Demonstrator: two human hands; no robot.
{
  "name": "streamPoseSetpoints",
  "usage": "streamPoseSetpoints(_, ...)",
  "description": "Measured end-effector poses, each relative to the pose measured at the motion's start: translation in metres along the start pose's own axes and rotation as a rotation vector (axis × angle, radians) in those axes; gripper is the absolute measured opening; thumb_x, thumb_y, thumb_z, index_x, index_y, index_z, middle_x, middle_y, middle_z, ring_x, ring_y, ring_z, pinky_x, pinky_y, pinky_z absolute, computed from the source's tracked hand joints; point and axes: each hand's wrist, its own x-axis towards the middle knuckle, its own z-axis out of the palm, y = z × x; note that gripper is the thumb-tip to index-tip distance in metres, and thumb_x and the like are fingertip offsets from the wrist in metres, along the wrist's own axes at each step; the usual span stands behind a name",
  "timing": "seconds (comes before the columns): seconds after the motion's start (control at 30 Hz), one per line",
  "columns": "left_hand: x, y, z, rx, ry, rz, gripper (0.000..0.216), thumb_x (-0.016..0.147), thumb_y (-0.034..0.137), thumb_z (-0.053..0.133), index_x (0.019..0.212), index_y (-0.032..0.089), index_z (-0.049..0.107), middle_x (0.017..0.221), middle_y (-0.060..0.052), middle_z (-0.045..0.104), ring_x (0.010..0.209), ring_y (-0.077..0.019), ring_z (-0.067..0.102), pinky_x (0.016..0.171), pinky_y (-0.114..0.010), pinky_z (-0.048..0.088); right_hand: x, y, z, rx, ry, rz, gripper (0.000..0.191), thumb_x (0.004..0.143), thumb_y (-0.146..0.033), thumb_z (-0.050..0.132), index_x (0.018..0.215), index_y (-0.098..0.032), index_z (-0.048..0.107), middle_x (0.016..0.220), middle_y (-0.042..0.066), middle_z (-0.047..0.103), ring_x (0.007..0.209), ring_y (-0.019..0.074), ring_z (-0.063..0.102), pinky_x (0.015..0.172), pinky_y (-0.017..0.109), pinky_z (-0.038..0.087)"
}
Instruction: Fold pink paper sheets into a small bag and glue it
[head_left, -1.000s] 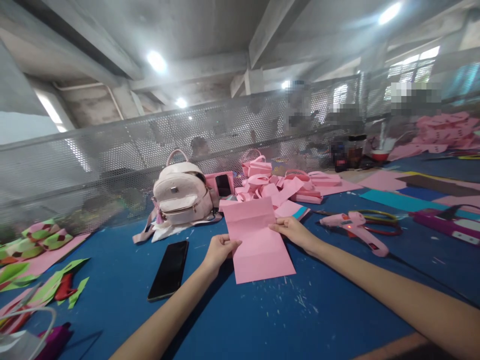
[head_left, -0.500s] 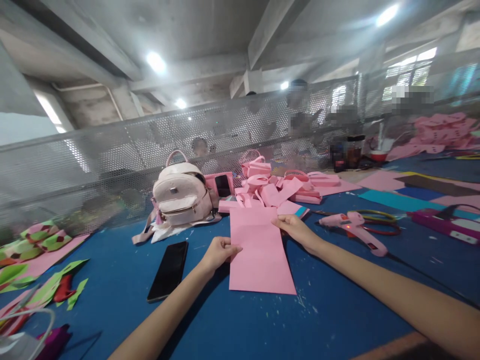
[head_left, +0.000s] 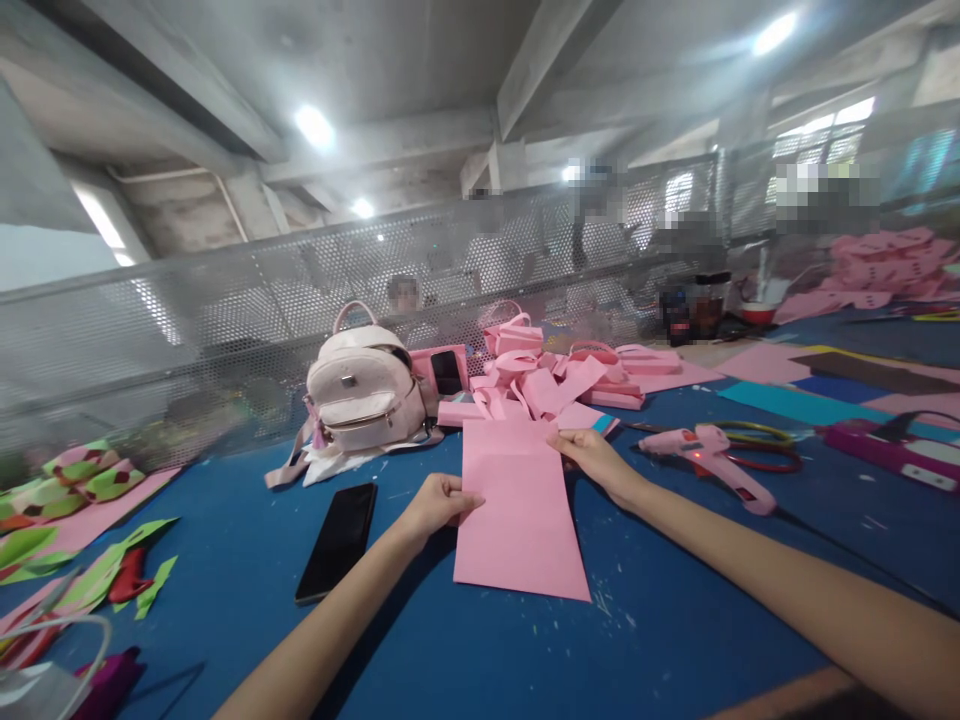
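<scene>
Between my hands is a flat pink sheet (head_left: 517, 520), felt or foam by its look, its near edge towards me. My left hand (head_left: 441, 505) pinches its left edge about halfway up, thumb on top. Near the top right corner, my right hand (head_left: 581, 452) grips the other edge, with its fingers partly hidden behind the sheet. A black smartphone (head_left: 337, 540) lies left of my left hand. To the right of my right hand, a pink glue gun (head_left: 709, 455) with a small lit red light rests on the table.
A pale pink backpack (head_left: 364, 390) stands at the back of the blue table (head_left: 420, 650). Behind the sheet lies a pile of pink strips (head_left: 540, 375). Green scraps (head_left: 97, 575) lie at left, a purple device (head_left: 889, 452) at right. A perforated metal screen (head_left: 300, 300) crosses behind; people are beyond it.
The pink sheet has tilted slightly, its near edge shifting a little towards me and its top edge dropping a bit. Both hands keep their hold, almost unmoved.
</scene>
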Motion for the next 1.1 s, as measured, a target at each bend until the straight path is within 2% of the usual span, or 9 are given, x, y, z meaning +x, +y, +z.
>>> streamPoseSetpoints(0.13, 0.0, 0.0, -0.004, 0.049, -0.025, -0.005, 0.055, 0.047, 0.06, 0.082, 0.048, 0.015, 0.05, 0.043, 0.007, 0.039, 0.042, -0.0042, 0.03, 0.046, -0.021, 0.021, 0.001, 0.0, -0.002, -0.007, 0.019, -0.007, 0.049, 0.067, -0.065, 0.069, 0.072, -0.016, 0.067, 0.068, 0.003, 0.068, 0.064, 0.0171, 0.06, 0.061, 0.029, 0.047)
streamPoseSetpoints(0.5, -0.001, 0.001, -0.012, 0.121, -0.079, -0.038, 0.054, 0.05, 0.06, 0.081, 0.05, 0.016, 0.049, 0.044, 0.006, 0.042, 0.043, -0.0048, 0.03, 0.047, -0.022, 0.021, 0.004, 0.005, -0.006, -0.072, 0.063, -0.011, 0.05, 0.068, -0.065, 0.068, 0.074, -0.016, 0.072, 0.07, 0.004, 0.069, 0.066, 0.0192, 0.061, 0.06, 0.029, 0.048)
streamPoseSetpoints(0.63, -0.003, 0.003, -0.017, 0.142, -0.131, -0.049, 0.053, 0.053, 0.059, 0.08, 0.051, 0.017, 0.048, 0.045, 0.007, 0.041, 0.044, -0.0048, 0.03, 0.047, -0.022, 0.022, 0.003, 0.002, -0.006, -0.098, 0.026, -0.009, 0.056, 0.074, -0.067, 0.062, 0.093, -0.015, 0.074, 0.077, 0.006, 0.072, 0.071, 0.0203, 0.063, 0.06, 0.028, 0.048)
streamPoseSetpoints(0.73, -0.009, 0.007, -0.018, 0.171, -0.231, -0.076, 0.053, 0.053, 0.053, 0.083, 0.048, 0.017, 0.044, 0.045, 0.008, 0.038, 0.044, -0.0047, 0.03, 0.046, -0.022, 0.023, 0.001, -0.001, -0.004, -0.115, -0.068, 0.014, 0.062, 0.076, -0.068, 0.058, 0.105, -0.016, 0.072, 0.084, 0.009, 0.074, 0.071, 0.0196, 0.064, 0.058, 0.026, 0.047)
streamPoseSetpoints(0.83, -0.015, 0.012, -0.015, 0.199, -0.313, -0.096, 0.055, 0.05, 0.049, 0.086, 0.046, 0.018, 0.04, 0.044, 0.008, 0.038, 0.044, -0.0056, 0.032, 0.046, -0.022, 0.027, -0.002, -0.004, 0.0, -0.149, -0.182, 0.044, 0.061, 0.072, -0.067, 0.064, 0.1, -0.014, 0.074, 0.078, 0.008, 0.073, 0.062, 0.0163, 0.061, 0.053, 0.024, 0.043)
streamPoseSetpoints(0.93, -0.017, 0.015, -0.01, 0.216, -0.33, -0.092, 0.054, 0.05, 0.049, 0.086, 0.046, 0.018, 0.042, 0.044, 0.007, 0.041, 0.045, -0.0069, 0.036, 0.047, -0.022, 0.031, -0.006, -0.005, 0.004, -0.196, -0.255, 0.055, 0.051, 0.066, -0.06, 0.072, 0.088, -0.014, 0.076, 0.068, 0.004, 0.069, 0.054, 0.0123, 0.055, 0.048, 0.022, 0.038)
streamPoseSetpoints(1.03, -0.016, 0.014, -0.007, 0.208, -0.314, -0.084, 0.054, 0.051, 0.049, 0.086, 0.045, 0.018, 0.042, 0.044, 0.006, 0.042, 0.045, -0.0071, 0.038, 0.047, -0.022, 0.033, -0.008, -0.004, 0.006, -0.234, -0.271, 0.064, 0.041, 0.063, -0.052, 0.077, 0.079, -0.014, 0.076, 0.06, 0.001, 0.065, 0.048, 0.0102, 0.049, 0.046, 0.021, 0.033)
streamPoseSetpoints(1.1, -0.015, 0.013, -0.007, 0.187, -0.274, -0.075, 0.054, 0.052, 0.049, 0.086, 0.045, 0.018, 0.043, 0.043, 0.007, 0.041, 0.043, -0.0063, 0.036, 0.046, -0.021, 0.032, -0.006, -0.001, 0.005, -0.247, -0.23, 0.053, 0.038, 0.062, -0.05, 0.077, 0.073, -0.014, 0.076, 0.06, 0.001, 0.065, 0.05, 0.0112, 0.05, 0.047, 0.022, 0.034)
